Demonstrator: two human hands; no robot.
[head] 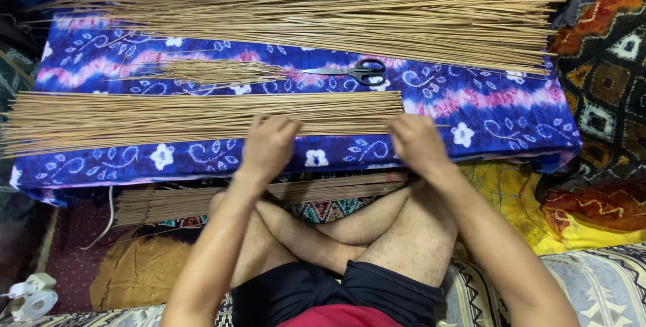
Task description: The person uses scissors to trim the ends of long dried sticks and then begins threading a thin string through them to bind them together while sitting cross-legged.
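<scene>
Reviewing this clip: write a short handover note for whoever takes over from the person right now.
Left hand: palm down on the near layer of thin sticks, fingers spread.
Right hand: pressing at that layer's right end, gripping nothing that I can see.
Things: longer stick pile at the far edge of the blue patterned cloth; small heap of short pieces beside black scissors; another bundle lies below by the legs.
Done: near layer spread flat.
Left: scissors untouched; far pile not handled.
</scene>
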